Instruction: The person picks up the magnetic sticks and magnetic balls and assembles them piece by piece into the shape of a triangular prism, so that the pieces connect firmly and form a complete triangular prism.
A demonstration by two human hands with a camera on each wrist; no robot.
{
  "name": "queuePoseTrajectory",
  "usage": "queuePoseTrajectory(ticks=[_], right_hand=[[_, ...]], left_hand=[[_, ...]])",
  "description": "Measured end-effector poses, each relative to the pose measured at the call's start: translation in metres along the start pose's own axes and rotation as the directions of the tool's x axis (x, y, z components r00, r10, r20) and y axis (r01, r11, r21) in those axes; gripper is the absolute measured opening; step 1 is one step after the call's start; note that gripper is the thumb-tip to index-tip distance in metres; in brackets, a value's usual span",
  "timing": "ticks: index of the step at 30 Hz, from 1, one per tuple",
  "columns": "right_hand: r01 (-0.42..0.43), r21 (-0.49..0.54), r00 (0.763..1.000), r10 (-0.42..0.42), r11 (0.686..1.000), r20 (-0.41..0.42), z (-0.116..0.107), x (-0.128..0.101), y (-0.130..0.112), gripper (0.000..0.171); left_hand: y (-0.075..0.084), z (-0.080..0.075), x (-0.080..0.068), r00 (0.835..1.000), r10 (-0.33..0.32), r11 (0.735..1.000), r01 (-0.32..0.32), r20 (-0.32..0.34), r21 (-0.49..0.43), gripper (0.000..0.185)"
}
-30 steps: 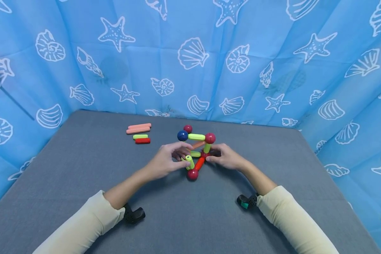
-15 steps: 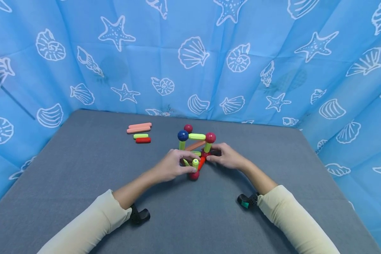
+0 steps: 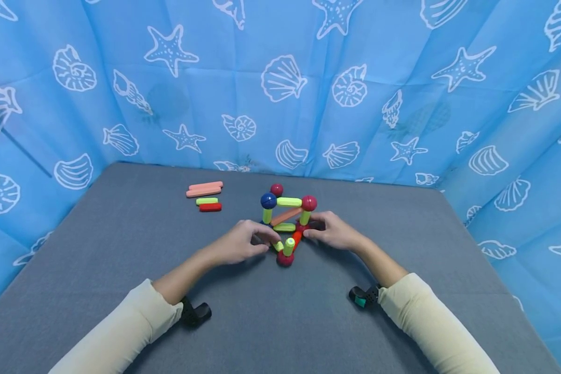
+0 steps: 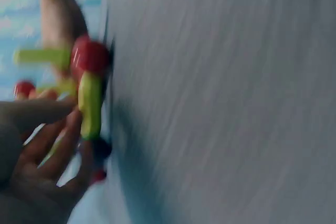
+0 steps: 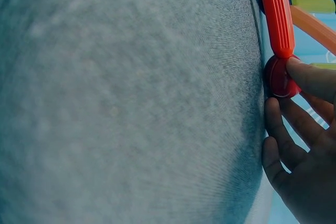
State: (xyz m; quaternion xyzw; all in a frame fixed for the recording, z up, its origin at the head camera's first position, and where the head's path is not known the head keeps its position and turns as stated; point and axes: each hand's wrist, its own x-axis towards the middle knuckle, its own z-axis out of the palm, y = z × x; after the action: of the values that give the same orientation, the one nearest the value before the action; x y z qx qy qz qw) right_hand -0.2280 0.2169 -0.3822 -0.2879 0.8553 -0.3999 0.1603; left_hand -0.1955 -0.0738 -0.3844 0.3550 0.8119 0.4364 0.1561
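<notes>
A structure of coloured rods and balls stands on the grey table. My right hand (image 3: 333, 231) holds the dark red ball (image 5: 281, 77) at its right base corner, thumb and fingers around it. A red rod (image 5: 278, 20) runs from that ball to the front red ball (image 3: 285, 258). On the front ball a short yellow-green rod (image 3: 288, 247) stands upright, its top end free. My left hand (image 3: 245, 241) is just left of it, fingers loosely bent, fingertips right at the low yellow-green rod (image 4: 90, 106) on the left side. Blur softens the left wrist view.
A blue ball (image 3: 268, 200) and a red ball (image 3: 309, 203) top the back uprights; another red ball (image 3: 276, 189) is behind. Two pink rods (image 3: 204, 191), a yellow-green rod (image 3: 207, 201) and a red rod (image 3: 210, 207) lie back left. A blue curtain (image 3: 243, 93) hangs behind.
The short yellow-green rod my left hand carried went right and now stands on the front red ball. My left hand let go and drew back left. The right hand stayed put.
</notes>
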Motion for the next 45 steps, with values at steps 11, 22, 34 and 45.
queuePoseTrajectory(ticks=[11, 22, 34, 45], right_hand=[[0.001, -0.031, 1.0, -0.001, 1.0, 0.005, -0.001, 0.0, 0.004, 0.038], [-0.011, -0.036, 1.0, 0.011, 0.999, -0.006, 0.001, 0.002, 0.002, 0.036], [0.016, -0.019, 1.0, -0.016, 1.0, -0.001, 0.0, 0.004, 0.005, 0.032], [0.027, -0.016, 1.0, -0.027, 1.0, -0.007, 0.0, 0.003, 0.007, 0.037]], left_hand=[[-0.04, -0.048, 0.02, 0.89, -0.31, 0.944, 0.247, -0.335, -0.217, 0.027], [-0.049, -0.034, 0.081, 0.849, -0.319, 0.939, 0.223, -0.421, -0.262, 0.047], [-0.051, -0.034, 0.101, 0.906, -0.258, 0.96, 0.279, -0.336, 0.016, 0.045], [-0.053, -0.037, 0.091, 0.894, -0.222, 0.972, 0.234, -0.39, -0.018, 0.032]])
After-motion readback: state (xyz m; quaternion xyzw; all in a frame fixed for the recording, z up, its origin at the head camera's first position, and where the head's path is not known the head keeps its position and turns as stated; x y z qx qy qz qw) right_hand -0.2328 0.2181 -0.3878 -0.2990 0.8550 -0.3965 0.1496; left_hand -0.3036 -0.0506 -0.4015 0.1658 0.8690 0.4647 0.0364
